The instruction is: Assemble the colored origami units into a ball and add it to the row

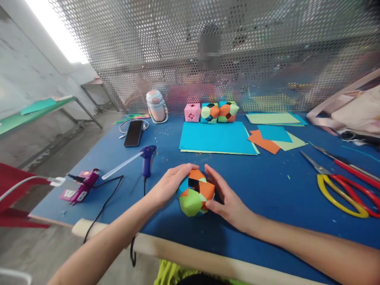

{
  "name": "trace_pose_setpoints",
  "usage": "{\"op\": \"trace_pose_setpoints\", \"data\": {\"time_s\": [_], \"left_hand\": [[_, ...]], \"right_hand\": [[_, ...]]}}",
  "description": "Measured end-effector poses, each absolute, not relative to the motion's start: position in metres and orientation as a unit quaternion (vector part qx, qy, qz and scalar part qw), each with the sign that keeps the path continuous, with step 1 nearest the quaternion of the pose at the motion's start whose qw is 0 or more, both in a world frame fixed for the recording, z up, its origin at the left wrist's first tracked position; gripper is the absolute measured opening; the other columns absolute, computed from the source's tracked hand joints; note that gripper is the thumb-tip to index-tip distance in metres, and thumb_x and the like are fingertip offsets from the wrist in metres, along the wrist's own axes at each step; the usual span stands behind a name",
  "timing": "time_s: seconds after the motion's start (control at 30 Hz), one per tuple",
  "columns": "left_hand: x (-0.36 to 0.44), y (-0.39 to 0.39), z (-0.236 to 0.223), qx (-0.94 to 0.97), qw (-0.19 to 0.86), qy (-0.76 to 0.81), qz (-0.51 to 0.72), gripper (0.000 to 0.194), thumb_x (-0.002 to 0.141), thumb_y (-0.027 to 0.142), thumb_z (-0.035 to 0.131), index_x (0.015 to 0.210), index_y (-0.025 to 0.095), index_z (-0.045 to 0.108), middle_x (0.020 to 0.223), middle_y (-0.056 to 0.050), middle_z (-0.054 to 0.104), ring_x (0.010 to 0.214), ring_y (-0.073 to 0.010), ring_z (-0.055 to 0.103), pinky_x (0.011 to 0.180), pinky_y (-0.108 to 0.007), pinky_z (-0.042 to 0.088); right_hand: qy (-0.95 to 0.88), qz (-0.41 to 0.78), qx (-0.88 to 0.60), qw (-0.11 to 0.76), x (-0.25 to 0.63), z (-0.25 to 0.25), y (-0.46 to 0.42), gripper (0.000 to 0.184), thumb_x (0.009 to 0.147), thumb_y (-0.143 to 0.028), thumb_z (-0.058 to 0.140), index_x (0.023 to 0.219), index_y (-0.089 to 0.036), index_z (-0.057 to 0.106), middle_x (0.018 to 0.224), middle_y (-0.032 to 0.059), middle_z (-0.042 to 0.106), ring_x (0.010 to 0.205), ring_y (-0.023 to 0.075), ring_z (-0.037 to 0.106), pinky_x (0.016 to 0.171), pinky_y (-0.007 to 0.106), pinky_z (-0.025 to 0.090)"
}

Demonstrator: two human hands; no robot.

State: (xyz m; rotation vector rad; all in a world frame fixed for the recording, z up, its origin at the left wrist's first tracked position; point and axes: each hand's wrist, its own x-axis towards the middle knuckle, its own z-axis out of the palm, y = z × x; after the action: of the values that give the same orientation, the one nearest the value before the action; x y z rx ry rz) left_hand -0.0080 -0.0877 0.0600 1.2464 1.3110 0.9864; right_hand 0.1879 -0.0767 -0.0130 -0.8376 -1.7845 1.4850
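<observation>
Head view, and a multicoloured paper ball sits near the front of the blue table, cradled between both hands: left hand curled over its left side, right hand spread around its right, thumb against it. Its panels look largely joined, I'd judge; whether the underside needs work, can't tell. Behind, a pink paper cube and two multicoloured models seem finished; the glue gun lies unheld.

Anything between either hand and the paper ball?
Nothing visible. The left hand touches the ball on its left; the right hand has its thumb against the right side. The glue gun sits clear, off to the left.
</observation>
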Motion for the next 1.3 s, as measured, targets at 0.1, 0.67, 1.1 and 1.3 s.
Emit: {"op": "trace_pose_setpoints", "data": {"time_s": [0.1, 0.67, 1.1, 1.3], "left_hand": [[-0.008, -0.088, 0.057, 0.496, 0.53, 0.538, 0.428, 0.042, 0.086, 0.051, 0.052, 0.103, 0.017, 0.072, 0.109, -0.006, 0.072, 0.106, -0.0249, 0.062, 0.095, -0.035, 0.046], [0.0, -0.083, 0.066, 0.328, 0.619, 0.553, 0.452, 0.037, 0.084, 0.047, 0.058, 0.104, 0.018, 0.069, 0.097, -0.005, 0.074, 0.086, -0.0189, 0.067, 0.07, -0.026, 0.051], [0.0, -0.046, 0.09, 0.363, 0.674, 0.588, 0.261, 0.056, 0.088, 0.064, 0.04, 0.098, 0.016, 0.066, 0.066, -0.006, 0.071, 0.055, -0.0208, 0.066, 0.055, -0.034, 0.055], [0.01, -0.043, 0.076, 0.443, 0.581, 0.632, 0.258, 0.065, 0.084, 0.071, 0.036, 0.087, 0.015, 0.069, 0.061, -0.009, 0.07, 0.046, -0.02, 0.061, 0.05, -0.032, 0.052]], "right_hand": [[-0.724, 0.512, -0.348, 0.306, 0.193, -0.012, -0.081, 0.117, 0.065, -0.059, 0.077, 0.153, -0.026, 0.007, 0.16, 0.0128, 0.011, 0.146, 0.0333, 0.015, 0.116, 0.055, 0.019], [-0.687, 0.529, -0.366, 0.338, 0.175, 0.008, -0.071, 0.103, 0.069, -0.038, 0.078, 0.151, -0.024, 0.018, 0.155, 0.0126, 0.029, 0.141, 0.0306, 0.031, 0.115, 0.05, 0.026], [-0.481, 0.755, -0.383, 0.228, 0.181, 0.05, -0.029, 0.044, 0.08, -0.042, 0.066, 0.118, -0.022, 0.056, 0.117, 0.0106, 0.067, 0.093, 0.0257, 0.068, 0.077, 0.046, 0.057], [-0.548, 0.697, -0.397, 0.237, 0.189, 0.041, -0.018, 0.039, 0.085, -0.051, 0.058, 0.111, -0.021, 0.065, 0.112, 0.0083, 0.071, 0.097, 0.0259, 0.067, 0.084, 0.045, 0.055]]}}
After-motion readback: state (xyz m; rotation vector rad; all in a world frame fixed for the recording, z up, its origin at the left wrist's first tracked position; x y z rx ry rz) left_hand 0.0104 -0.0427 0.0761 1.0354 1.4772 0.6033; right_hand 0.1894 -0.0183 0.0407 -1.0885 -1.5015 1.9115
